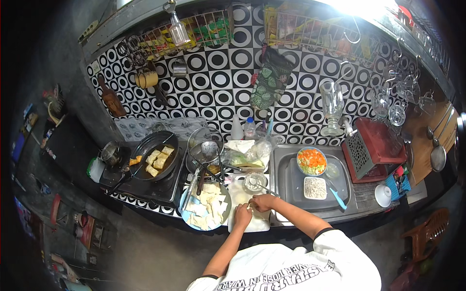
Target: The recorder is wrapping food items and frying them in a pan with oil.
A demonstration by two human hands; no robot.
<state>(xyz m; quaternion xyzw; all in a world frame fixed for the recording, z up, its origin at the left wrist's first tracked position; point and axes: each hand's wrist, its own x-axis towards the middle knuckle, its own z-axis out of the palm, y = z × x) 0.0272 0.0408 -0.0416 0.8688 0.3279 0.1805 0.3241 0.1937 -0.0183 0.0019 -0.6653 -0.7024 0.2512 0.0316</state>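
Over a white cutting board (251, 228), my left hand (242, 216) and my right hand (263, 202) meet, fingers bent together. Between their fingertips is a small pale piece of dough wrapper (250, 206), mostly covered by the fingers. Just beyond my right hand stands a glass bowl (255, 180) of whitish contents, with a spoon (267, 189) leaning out over its rim. To the left of my left hand, a round plate (185, 217) carries several folded pale pastries (207, 212). Metal tongs (190, 189) rest across that plate's edge.
On the left stove (171, 189), a wok (136, 154) of oil holds several pastry parcels (158, 160). In the sink (285, 171) are a bowl of diced vegetables (312, 161), a square container of pale shreds (315, 188) and a blue-handled knife (338, 199). A red dish rack (380, 142) stands right.
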